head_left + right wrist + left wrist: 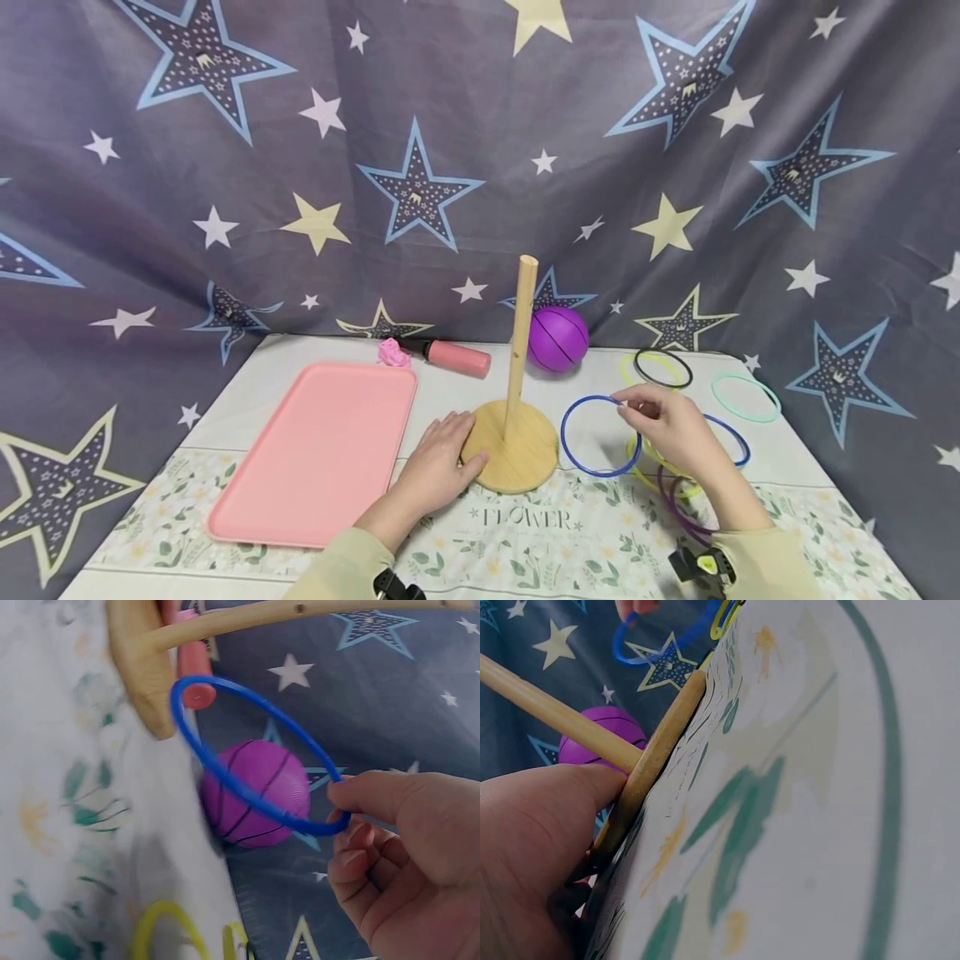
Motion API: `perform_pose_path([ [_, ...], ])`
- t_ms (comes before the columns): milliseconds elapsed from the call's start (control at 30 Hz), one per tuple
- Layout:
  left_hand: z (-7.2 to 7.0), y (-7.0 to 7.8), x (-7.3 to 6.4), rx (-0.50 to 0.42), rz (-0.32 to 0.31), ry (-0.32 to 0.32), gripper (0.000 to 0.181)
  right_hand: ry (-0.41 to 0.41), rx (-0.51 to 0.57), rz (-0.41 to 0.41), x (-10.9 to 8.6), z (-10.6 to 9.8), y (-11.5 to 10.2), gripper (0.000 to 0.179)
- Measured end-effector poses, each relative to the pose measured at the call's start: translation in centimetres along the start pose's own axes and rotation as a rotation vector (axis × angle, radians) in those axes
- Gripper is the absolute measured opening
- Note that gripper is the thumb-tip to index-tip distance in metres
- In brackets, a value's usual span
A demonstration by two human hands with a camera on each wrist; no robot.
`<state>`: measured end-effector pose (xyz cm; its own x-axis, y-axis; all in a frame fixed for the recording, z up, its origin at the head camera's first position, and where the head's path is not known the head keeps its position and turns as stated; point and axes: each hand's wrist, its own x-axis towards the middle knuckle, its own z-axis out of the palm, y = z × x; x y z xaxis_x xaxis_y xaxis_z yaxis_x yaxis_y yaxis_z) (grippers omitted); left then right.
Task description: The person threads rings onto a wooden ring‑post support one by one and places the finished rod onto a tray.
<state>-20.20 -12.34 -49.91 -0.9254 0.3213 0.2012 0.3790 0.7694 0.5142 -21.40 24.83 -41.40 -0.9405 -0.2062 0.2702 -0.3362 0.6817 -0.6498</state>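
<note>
My right hand [667,421] pinches a blue ring [564,442] between thumb and fingers. The ring hangs in the air to the right of a wooden stand, which has an upright pole [519,342] on a round base [517,475]. On the left edge of that base rests my left hand [438,458], its thumb lying over the rim in the left wrist view. Below and behind the right hand lie another blue ring [738,442], yellow rings [645,477] and purple rings [686,521], partly covered by the forearm.
A pink tray [315,458] lies at the left. Toward the back are a pink crumpled item [393,353], a pink-handled pump [459,358] and a purple ball [558,339]. A black ring [686,371] and a mint ring [746,417] lie at the back right, before a starry curtain [465,167].
</note>
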Motion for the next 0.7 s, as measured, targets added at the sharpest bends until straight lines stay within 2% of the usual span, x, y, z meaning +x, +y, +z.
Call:
perform_pose_path([
  [133,0.0,0.0,-0.1,-0.004,-0.012,0.005,0.067,0.051,0.062,0.018,-0.1,-1.6,-1.0,0.023],
  [267,0.2,-0.2,-0.1,0.004,-0.008,0.012,0.068,0.114,0.135,0.011,0.1,-3.1,-2.8,0.025],
  [567,0.2,-0.2,0.0,0.017,-0.01,0.01,0.067,0.234,0.347,-0.037,1.0,-6.1,-7.0,0.028],
  [700,0.3,-0.2,0.1,0.015,-0.018,0.01,0.066,0.26,0.516,-0.065,1.7,-7.0,-8.9,0.023],
])
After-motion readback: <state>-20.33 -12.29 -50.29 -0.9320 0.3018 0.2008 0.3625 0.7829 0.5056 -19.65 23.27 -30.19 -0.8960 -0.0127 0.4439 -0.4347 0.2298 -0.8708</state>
